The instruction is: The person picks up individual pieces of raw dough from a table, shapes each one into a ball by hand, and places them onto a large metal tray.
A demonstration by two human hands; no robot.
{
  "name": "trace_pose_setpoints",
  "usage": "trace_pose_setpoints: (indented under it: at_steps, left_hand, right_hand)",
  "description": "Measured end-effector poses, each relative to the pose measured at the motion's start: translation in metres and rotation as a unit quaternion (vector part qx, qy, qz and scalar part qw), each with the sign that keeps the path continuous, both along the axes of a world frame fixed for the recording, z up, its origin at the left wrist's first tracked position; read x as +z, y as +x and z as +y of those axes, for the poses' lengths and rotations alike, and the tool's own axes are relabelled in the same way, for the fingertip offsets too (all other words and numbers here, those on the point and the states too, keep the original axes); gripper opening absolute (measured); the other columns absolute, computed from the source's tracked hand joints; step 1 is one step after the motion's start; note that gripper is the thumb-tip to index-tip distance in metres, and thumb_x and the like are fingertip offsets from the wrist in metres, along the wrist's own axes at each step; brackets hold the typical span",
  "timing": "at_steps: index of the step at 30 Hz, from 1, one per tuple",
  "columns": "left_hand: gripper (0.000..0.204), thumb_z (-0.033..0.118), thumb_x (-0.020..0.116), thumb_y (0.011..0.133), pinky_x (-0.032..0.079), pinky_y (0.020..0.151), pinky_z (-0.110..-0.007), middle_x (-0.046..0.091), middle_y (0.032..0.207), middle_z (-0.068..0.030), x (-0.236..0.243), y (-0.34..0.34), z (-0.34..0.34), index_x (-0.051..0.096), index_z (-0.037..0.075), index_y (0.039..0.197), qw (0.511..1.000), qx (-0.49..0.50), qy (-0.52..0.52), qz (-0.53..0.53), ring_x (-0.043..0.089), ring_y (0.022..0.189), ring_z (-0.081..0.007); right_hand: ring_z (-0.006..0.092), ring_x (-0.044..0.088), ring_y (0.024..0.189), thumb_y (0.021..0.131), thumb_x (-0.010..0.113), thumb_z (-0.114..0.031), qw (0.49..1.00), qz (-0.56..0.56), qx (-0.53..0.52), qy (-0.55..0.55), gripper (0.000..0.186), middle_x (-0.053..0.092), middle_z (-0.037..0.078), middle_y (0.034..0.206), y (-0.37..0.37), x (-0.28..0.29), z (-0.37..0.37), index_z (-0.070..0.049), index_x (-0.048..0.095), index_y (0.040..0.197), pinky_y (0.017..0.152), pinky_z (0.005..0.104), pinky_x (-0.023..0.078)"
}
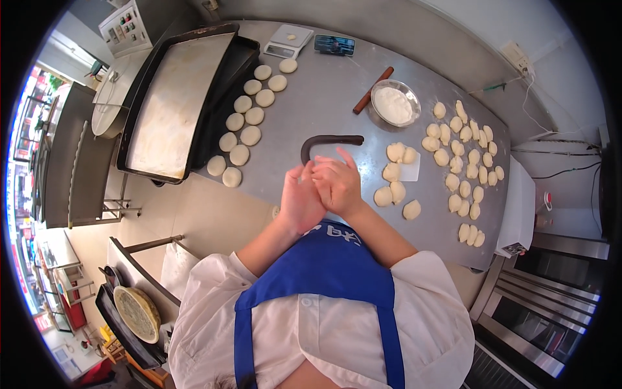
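My left hand (301, 202) and my right hand (337, 185) are pressed together above the near edge of the metal table. The left palm is cupped, and the right fingers curl into it with one finger sticking out. Whatever lies between them, if anything, is hidden. Just beyond my hands lies a dark, hook-shaped strip (324, 140). To the right of them, several dough balls (391, 172) sit in a small cluster around a white flat scraper (410, 168). At the left, flattened round dough pieces (250, 135) stand in two rows.
A steel bowl of flour (394, 104) stands beside a brown rolling pin (373, 91). Many dough lumps (457, 148) cover the table's right side. Large baking trays (175, 104) stand at the left. A scale (288, 42) and a phone (334, 45) are at the far edge.
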State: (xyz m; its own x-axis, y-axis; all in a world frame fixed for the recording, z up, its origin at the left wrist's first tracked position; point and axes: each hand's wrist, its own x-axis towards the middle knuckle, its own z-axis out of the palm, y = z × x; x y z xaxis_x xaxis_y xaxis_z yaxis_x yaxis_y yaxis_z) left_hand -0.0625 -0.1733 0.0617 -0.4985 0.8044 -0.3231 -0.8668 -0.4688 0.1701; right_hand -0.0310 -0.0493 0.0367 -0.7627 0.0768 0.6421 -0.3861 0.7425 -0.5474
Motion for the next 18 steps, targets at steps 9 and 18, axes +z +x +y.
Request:
trace_pose_setpoints:
  at_steps: [9,18]
  left_hand:
    - [0.044,0.038,0.033,0.100,0.036,0.103,-0.040,0.046,0.128,-0.0119,-0.001,0.012,0.021,0.039,0.008,0.130,0.977,0.060,-0.170,0.118,0.043,0.123,-0.0243]
    - [0.048,0.043,0.029,0.100,0.042,0.098,-0.038,0.054,0.124,-0.0095,-0.033,-0.004,0.017,0.045,0.007,0.128,0.973,0.009,-0.226,0.051,0.052,0.116,-0.0247]
  right_hand:
    - [0.0297,0.059,0.085,0.089,0.051,-0.024,0.980,-0.075,0.051,-0.177,0.025,0.062,0.013,0.102,-0.006,-0.034,0.008,-0.002,0.058,0.098,0.094,0.0473,0.038]
    - [0.0329,0.049,0.113,0.088,0.050,-0.014,0.987,-0.071,0.006,-0.142,0.028,0.047,0.023,0.129,-0.006,-0.010,-0.008,-0.002,0.059,0.112,0.092,0.0441,0.038]
